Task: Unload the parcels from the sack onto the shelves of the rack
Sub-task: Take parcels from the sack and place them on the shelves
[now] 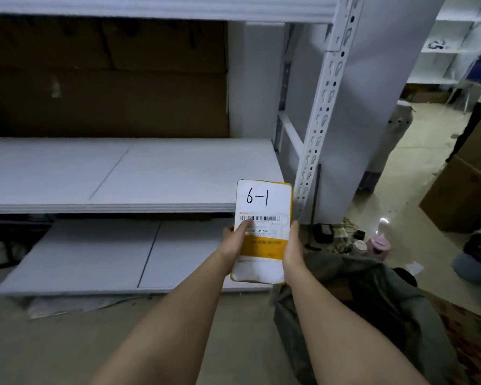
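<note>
Left hand, right hand grip flat yellow-edged parcel.

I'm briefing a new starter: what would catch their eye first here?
The flat white-and-yellow parcel marked "6-1", held upright at centre by the left hand and right hand. Behind it, bare white rack shelves; lower right, the dark grey-green fabric sack on the floor.

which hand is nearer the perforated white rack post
Right. The right hand grips the right edge of the yellow-and-white parcel marked 6-1, just below and beside the perforated white rack post. The left hand holds the parcel's left edge, farther from the post.
</note>
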Tool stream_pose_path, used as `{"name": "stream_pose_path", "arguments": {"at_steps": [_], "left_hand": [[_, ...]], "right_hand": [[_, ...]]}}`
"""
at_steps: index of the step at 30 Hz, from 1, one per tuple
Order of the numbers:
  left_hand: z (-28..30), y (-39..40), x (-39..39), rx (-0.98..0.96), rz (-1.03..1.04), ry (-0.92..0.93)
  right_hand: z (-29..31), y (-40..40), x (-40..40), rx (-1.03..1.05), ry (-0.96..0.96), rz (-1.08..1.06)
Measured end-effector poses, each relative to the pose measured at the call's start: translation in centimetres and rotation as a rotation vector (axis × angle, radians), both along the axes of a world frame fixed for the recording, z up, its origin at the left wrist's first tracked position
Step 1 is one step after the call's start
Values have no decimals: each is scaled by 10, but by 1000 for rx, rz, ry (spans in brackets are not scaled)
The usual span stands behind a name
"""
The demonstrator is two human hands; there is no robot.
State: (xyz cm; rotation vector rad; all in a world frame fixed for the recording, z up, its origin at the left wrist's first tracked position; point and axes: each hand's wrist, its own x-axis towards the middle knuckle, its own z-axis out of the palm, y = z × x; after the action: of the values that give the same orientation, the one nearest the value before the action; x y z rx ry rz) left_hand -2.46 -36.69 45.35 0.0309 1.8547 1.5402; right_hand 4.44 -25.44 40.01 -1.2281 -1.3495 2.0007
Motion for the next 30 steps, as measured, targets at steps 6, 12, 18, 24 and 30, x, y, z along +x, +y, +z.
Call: {"name": "stream_pose_path", "arguments": {"at_steps": [6,12,18,24,30], "left_hand": [[40,-82,-45,75,164,59],[82,-194,-85,81,281,170],[125,-313,-123,74,400,312],[165,-414,-161,106,514,392],[203,-493,-199,132,609,478]], "right_hand": [[54,-77,-59,110,92,283],[102,-185,-116,272,126,391],[145,-299,-170,370,147,487],[187,-398,-220,423,190,545],[228,-474,-269,457,297,634]]}}
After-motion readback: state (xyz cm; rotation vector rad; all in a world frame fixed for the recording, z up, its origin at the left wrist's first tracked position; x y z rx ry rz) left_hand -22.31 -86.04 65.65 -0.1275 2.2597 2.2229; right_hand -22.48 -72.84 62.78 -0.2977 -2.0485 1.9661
